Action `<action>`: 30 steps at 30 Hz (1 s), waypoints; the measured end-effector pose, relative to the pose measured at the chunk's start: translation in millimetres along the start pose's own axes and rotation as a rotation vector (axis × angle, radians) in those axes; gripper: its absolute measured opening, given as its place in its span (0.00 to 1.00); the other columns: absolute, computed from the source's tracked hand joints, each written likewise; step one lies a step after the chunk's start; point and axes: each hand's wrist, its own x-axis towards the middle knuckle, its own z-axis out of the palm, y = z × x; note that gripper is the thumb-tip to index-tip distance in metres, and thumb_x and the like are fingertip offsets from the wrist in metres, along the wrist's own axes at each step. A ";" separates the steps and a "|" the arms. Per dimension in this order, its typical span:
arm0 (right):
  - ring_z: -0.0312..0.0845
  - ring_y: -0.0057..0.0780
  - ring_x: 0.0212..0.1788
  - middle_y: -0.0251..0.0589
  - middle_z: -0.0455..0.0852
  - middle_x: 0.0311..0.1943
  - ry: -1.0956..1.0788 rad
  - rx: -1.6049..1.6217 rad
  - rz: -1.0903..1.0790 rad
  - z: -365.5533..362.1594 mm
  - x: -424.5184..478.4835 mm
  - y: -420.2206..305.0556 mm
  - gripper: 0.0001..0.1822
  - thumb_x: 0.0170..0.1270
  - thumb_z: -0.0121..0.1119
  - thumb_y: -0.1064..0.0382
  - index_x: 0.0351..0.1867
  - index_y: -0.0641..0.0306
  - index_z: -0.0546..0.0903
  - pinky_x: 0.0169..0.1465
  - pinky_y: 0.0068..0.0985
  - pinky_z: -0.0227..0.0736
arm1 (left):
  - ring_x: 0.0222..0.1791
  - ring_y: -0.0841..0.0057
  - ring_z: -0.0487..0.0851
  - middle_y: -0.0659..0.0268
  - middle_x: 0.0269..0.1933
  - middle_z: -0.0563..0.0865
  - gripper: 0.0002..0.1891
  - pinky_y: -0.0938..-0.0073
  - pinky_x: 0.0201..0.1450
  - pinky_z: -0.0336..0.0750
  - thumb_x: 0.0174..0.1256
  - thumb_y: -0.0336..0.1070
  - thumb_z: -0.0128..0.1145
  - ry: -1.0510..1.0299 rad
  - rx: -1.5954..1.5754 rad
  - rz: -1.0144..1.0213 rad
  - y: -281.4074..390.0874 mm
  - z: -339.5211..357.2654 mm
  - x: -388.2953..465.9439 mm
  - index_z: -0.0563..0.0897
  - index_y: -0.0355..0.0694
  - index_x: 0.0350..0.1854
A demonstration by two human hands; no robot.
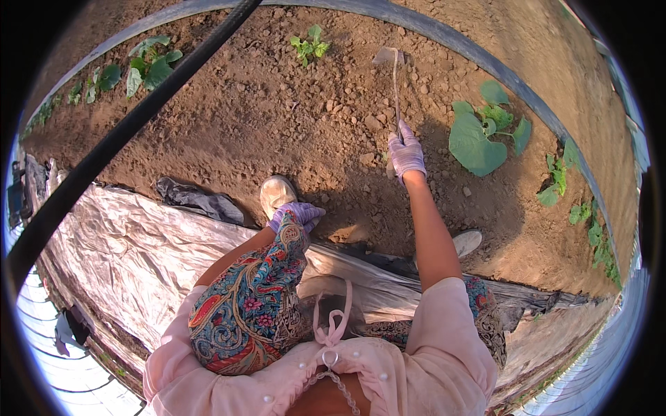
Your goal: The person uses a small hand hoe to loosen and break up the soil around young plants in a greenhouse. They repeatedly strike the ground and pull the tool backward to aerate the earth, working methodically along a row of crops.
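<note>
My right hand [406, 152], in a purple-and-white glove, grips the handle of a small hand hoe [397, 88]. The hoe's flat metal blade [387, 55] lies against the loose, cloddy soil [343, 93] at the far end. My left hand [299, 214], gloved alike, rests by my knee and shoe, its fingers curled; whether it holds anything is hard to see. Right of the hoe grows a broad-leaved, squash-like plant [477, 144]. A smaller seedling [310, 46] stands left of the blade.
A dark hose or pipe [447, 36] curves along the bed's far side. Another black bar [130, 119] crosses the view at left. More young plants [151, 65] grow at both ends. Plastic sheeting [145, 249] covers the ground by my legs, with crumpled black film [200, 200] at its edge.
</note>
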 end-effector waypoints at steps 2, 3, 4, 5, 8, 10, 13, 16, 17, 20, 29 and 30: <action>0.64 0.22 0.23 0.35 0.72 0.25 0.194 0.085 0.010 -10.3 17.6 -1.1 0.25 0.60 0.48 0.58 0.60 0.54 0.63 0.30 0.22 0.64 | 0.33 0.63 0.79 0.60 0.34 0.81 0.13 0.72 0.35 0.75 0.50 0.29 0.54 -0.013 -0.025 -0.020 13.9 -5.7 3.3 0.78 0.41 0.41; 0.62 0.21 0.22 0.35 0.70 0.23 0.299 0.223 0.003 -21.6 42.5 10.4 0.24 0.60 0.48 0.58 0.59 0.57 0.64 0.28 0.22 0.62 | 0.33 0.63 0.79 0.60 0.34 0.81 0.14 0.72 0.35 0.75 0.50 0.29 0.54 -0.030 0.034 0.005 30.2 -13.2 10.9 0.78 0.41 0.42; 0.62 0.22 0.23 0.35 0.68 0.21 0.298 0.288 0.088 -29.5 58.0 0.4 0.24 0.61 0.48 0.56 0.58 0.57 0.64 0.28 0.24 0.61 | 0.33 0.63 0.79 0.60 0.33 0.81 0.14 0.71 0.35 0.75 0.50 0.30 0.54 -0.069 0.032 -0.005 20.9 -11.6 8.0 0.78 0.41 0.42; 0.60 0.24 0.24 0.36 0.68 0.23 0.257 0.962 0.274 -47.0 95.2 17.7 0.24 0.62 0.45 0.52 0.58 0.58 0.64 0.29 0.24 0.59 | 0.32 0.63 0.79 0.60 0.33 0.81 0.15 0.71 0.35 0.75 0.51 0.31 0.55 -0.117 0.017 0.011 14.5 -5.9 12.0 0.77 0.41 0.43; 0.59 0.28 0.25 0.40 0.69 0.28 0.250 1.057 0.294 -29.2 108.4 0.4 0.22 0.63 0.41 0.50 0.57 0.52 0.64 0.31 0.24 0.60 | 0.33 0.63 0.79 0.61 0.32 0.81 0.15 0.69 0.35 0.74 0.51 0.31 0.54 -0.181 0.191 0.074 18.0 -8.2 17.0 0.77 0.41 0.43; 0.64 0.29 0.26 0.41 0.71 0.29 0.157 0.274 0.296 8.9 71.1 -20.1 0.26 0.61 0.45 0.50 0.61 0.48 0.59 0.32 0.24 0.63 | 0.33 0.63 0.79 0.61 0.32 0.81 0.14 0.70 0.34 0.74 0.51 0.32 0.54 -0.195 0.139 -0.021 11.8 -6.9 5.7 0.77 0.41 0.43; 0.68 0.27 0.24 0.40 0.74 0.26 0.120 0.018 0.066 13.4 52.5 16.2 0.29 0.58 0.49 0.55 0.62 0.48 0.59 0.33 0.26 0.65 | 0.33 0.62 0.79 0.60 0.32 0.80 0.15 0.71 0.34 0.75 0.50 0.29 0.54 -0.089 0.040 0.037 21.9 -9.8 10.2 0.78 0.42 0.43; 0.67 0.25 0.22 0.39 0.74 0.26 0.054 -0.086 -0.027 -7.8 21.6 11.2 0.27 0.58 0.50 0.58 0.61 0.48 0.61 0.30 0.24 0.65 | 0.32 0.62 0.79 0.60 0.32 0.81 0.16 0.72 0.33 0.75 0.48 0.25 0.55 -0.042 -0.100 0.018 20.9 -14.3 1.3 0.78 0.42 0.43; 0.64 0.21 0.21 0.35 0.72 0.23 0.069 0.022 0.032 -19.0 11.2 -4.3 0.27 0.58 0.50 0.60 0.61 0.51 0.61 0.26 0.22 0.63 | 0.32 0.62 0.79 0.60 0.32 0.81 0.16 0.72 0.33 0.75 0.48 0.25 0.55 -0.027 -0.052 0.034 21.9 -13.6 1.6 0.78 0.42 0.42; 0.61 0.17 0.19 0.30 0.68 0.20 0.255 0.461 0.159 -39.5 17.8 -23.2 0.26 0.59 0.48 0.62 0.61 0.58 0.61 0.23 0.20 0.61 | 0.32 0.61 0.79 0.60 0.31 0.81 0.14 0.70 0.32 0.75 0.49 0.28 0.55 -0.045 0.188 0.116 24.9 -13.2 12.8 0.78 0.42 0.41; 0.66 0.23 0.19 0.36 0.72 0.19 -0.201 -0.010 0.076 41.9 -20.9 -3.7 0.26 0.58 0.50 0.57 0.60 0.46 0.63 0.28 0.24 0.65 | 0.30 0.66 0.80 0.61 0.29 0.82 0.12 0.75 0.32 0.75 0.49 0.26 0.56 0.033 0.066 0.085 11.2 -9.5 5.8 0.80 0.43 0.39; 0.65 0.23 0.18 0.35 0.71 0.19 -0.150 0.118 0.104 26.4 -21.0 -8.5 0.25 0.59 0.49 0.59 0.60 0.47 0.63 0.25 0.23 0.63 | 0.32 0.65 0.80 0.60 0.31 0.81 0.13 0.73 0.34 0.75 0.50 0.29 0.55 -0.011 0.099 0.047 15.0 -12.6 4.0 0.79 0.43 0.40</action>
